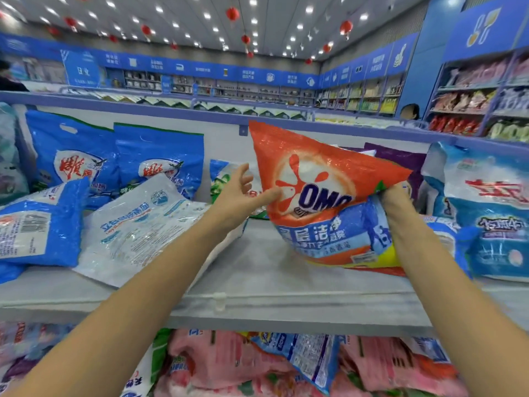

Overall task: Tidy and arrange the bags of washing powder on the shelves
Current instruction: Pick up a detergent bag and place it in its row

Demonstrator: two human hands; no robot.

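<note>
OMO bag (320, 202), orange top over a blue lower half, was up over the right half of the grey shelf (257, 279), tilted with its top corner leaning left. Right hand (396, 199) gripped its right edge, fingers curled into the crumpled plastic about where orange met blue; fingertips hidden behind the fold. Left hand (243, 193) was spread and holding nothing, fingers straight, tips at the bag's left edge; actual contact not clear. Couldn't tell whether the bag's bottom sat on the shelf or hung just above it. Same shelf, left side: two blue bags (71, 156) standing upright against the back panel, a pale bag (137, 224) lying flat in front of them, and a blue bag (43, 224) lying beside it, barcode up, cut off by the left frame edge. A green bag (221, 179) was mostly covered by the left hand. A purple bag (400, 159) stood behind the OMO bag, only its upper part showing. A light-blue bag (486, 210) stood upright just right of the right hand, its far side cut off. Lower shelf held a loose pile of pink bags (229, 365) with a blue-and-white bag (309, 359) lying on top, print blurred. Most labels were too soft to read.
</note>
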